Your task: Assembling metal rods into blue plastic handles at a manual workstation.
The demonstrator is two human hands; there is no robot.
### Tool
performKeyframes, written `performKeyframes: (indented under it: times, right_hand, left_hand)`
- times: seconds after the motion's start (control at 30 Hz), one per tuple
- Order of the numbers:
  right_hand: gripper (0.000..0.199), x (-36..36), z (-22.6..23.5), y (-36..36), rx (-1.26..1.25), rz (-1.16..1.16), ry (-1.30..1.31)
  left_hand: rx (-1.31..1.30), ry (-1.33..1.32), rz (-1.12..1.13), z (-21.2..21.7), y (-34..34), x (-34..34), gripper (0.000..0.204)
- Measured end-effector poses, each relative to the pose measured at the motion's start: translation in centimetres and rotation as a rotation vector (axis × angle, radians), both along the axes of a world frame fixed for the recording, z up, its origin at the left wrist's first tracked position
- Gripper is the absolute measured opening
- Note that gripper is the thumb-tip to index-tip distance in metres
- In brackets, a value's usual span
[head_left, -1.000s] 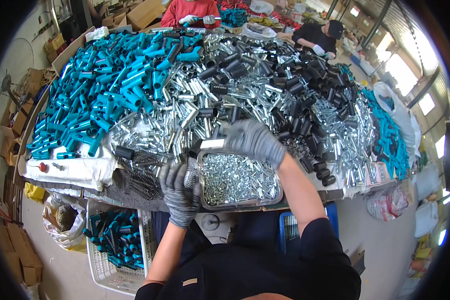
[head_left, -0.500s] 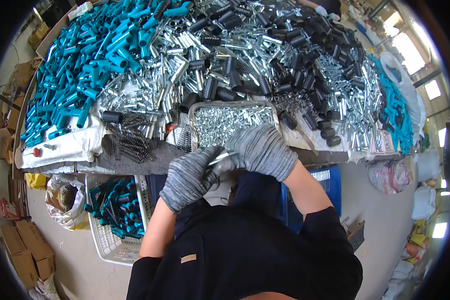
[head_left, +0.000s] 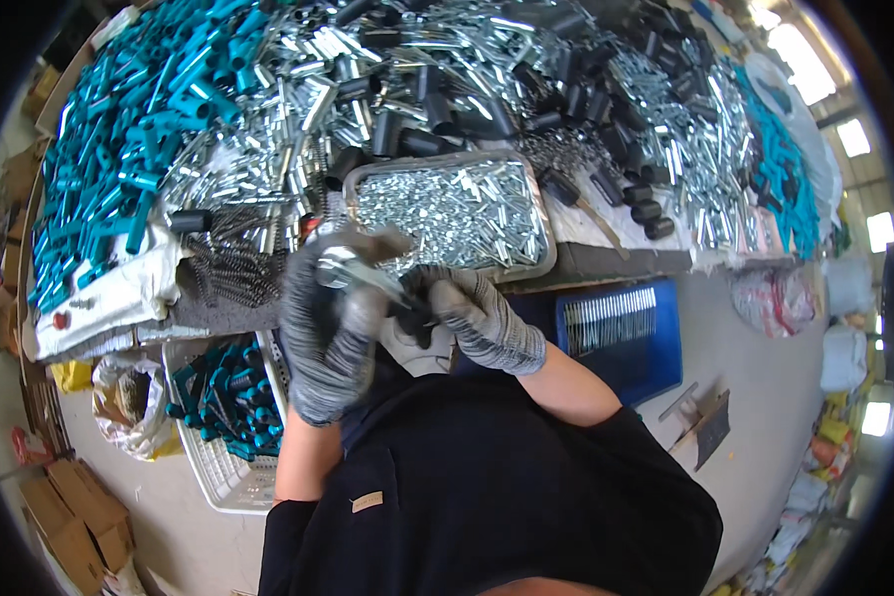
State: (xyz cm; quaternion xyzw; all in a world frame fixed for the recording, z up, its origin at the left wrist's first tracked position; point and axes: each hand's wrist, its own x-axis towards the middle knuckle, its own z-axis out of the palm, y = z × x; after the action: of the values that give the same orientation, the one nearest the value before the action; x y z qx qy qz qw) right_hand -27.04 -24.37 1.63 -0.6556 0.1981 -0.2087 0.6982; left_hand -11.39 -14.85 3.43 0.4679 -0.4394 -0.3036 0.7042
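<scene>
Both my hands wear grey knitted gloves and meet in front of the table's near edge. My left hand (head_left: 330, 343) is closed around a shiny metal piece (head_left: 372, 278), blurred by motion, with a rounded upper end and a narrow shaft slanting down to the right. At the shaft's lower end my right hand (head_left: 475, 323) is closed, its fingertips pinched together; what they hold there is hidden. Just beyond my hands, a clear plastic tray (head_left: 551, 253) holds many small silvery metal parts.
Teal plastic handles (head_left: 94, 189) heap up at the left, black sleeves (head_left: 437, 114) and silvery tubes (head_left: 313, 104) across the middle. Dark springs (head_left: 233, 263) lie near the front edge. Below stand a white basket (head_left: 209, 487) of teal-and-black pieces and a blue bin (head_left: 670, 348) of rods.
My right hand has come down and nearer, away from over the tray. My left hand has turned more upright and shifted left, and the metal piece now stands out above its fingers.
</scene>
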Motion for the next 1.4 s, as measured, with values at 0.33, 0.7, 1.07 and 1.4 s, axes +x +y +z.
performKeyframes:
  times: [0.33, 0.7, 1.07, 1.4]
  right_hand:
    - [0.040, -0.9, 0.3, -4.3, -0.470, -0.032, 0.253]
    - [0.049, -3.1, -2.7, -18.2, -0.919, -0.792, 1.031]
    - [0.033, -5.2, -0.7, -18.1, -0.722, -0.748, 0.327]
    - [0.036, -5.2, -3.0, -4.2, -0.757, 0.142, 0.296]
  left_hand:
    - [0.446, -1.234, -0.062, -1.4, -1.7, 1.4, 0.035]
    - [0.374, 0.006, 0.102, -11.6, -0.9, 5.8, 0.022]
    - [0.336, 0.069, 0.109, -10.9, -1.2, 6.1, 0.030]
    - [0.504, -0.781, -0.287, -3.2, -0.7, 2.1, 0.030]
